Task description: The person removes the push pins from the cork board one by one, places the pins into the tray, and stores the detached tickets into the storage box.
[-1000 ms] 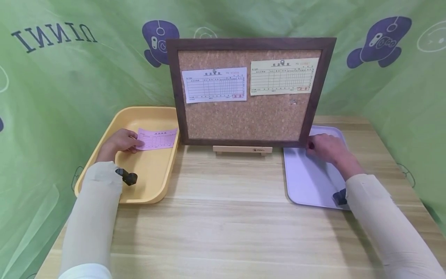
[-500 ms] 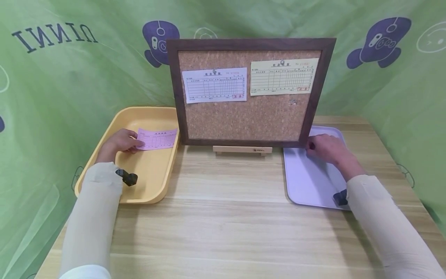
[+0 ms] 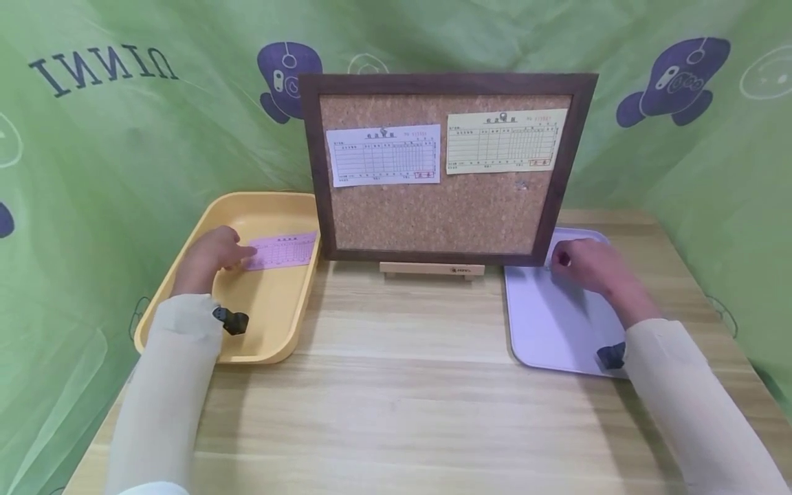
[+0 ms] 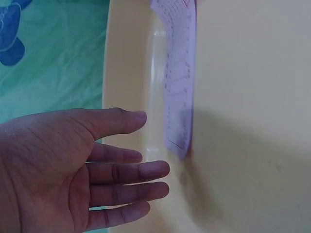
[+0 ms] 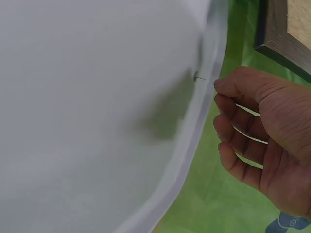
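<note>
In the yellow tray (image 3: 254,323) lies a pink receipt slip (image 3: 284,251), its far end rising against the tray wall. My left hand (image 3: 213,256) is above the tray at the slip's near end. In the left wrist view its fingers are straight and a gap parts them from the pink paper. My right hand (image 3: 588,265) hovers over the far part of the pale purple tray (image 3: 551,330), fingers loosely bent, nothing between them. Just off its thumb tip, a small thumbtack (image 5: 197,76) rests in that tray.
A dark-framed corkboard (image 3: 427,220) leans on a wooden stand (image 3: 433,269) between the trays. Pinned to it are a white slip (image 3: 386,155) and a yellow slip (image 3: 504,141); another tack (image 3: 522,185) sits below the yellow one. Green printed cloth (image 3: 155,137) hangs behind.
My left hand has let go of the pink slip and drawn slightly back from it. The right hand has shifted a little right, off the board's lower corner. The head view has tilted slightly.
</note>
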Motion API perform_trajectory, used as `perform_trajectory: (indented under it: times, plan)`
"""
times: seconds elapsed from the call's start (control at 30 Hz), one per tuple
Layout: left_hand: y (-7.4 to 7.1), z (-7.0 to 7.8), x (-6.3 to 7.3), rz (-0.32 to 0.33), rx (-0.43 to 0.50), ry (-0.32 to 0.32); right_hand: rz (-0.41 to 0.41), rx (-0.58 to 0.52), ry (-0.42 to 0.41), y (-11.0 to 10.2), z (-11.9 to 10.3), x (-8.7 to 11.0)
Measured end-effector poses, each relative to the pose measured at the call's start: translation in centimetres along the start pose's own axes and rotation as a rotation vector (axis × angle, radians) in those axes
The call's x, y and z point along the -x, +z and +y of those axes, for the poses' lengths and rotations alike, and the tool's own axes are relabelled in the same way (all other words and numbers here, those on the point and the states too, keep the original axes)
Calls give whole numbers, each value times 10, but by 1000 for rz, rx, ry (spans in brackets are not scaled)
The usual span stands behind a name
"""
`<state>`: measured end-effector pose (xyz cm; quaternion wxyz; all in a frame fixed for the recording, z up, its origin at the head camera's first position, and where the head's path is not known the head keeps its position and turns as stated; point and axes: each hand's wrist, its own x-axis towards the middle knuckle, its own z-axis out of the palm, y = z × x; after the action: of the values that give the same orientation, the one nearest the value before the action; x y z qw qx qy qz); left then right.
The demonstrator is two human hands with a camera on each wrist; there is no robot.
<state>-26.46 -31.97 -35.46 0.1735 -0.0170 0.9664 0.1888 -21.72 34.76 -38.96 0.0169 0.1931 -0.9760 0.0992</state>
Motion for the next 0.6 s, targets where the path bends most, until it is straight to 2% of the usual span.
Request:
perform_trajectory:
  times: [0.1, 0.27, 0.4, 0.6]
  plan:
    - [-2, 8, 1, 93, -76, 37, 27, -6, -11, -3, -2, 4]
    - [-7, 28, 5, 281, -48, 127, 20, -16, 5, -11, -10, 9]
    - [-10, 50, 14, 399, -1, 189, -24, 31, 29, -18, -20, 13]
    - [-13, 86, 33, 529, 43, 292, -138, 58, 46, -31, -44, 18]
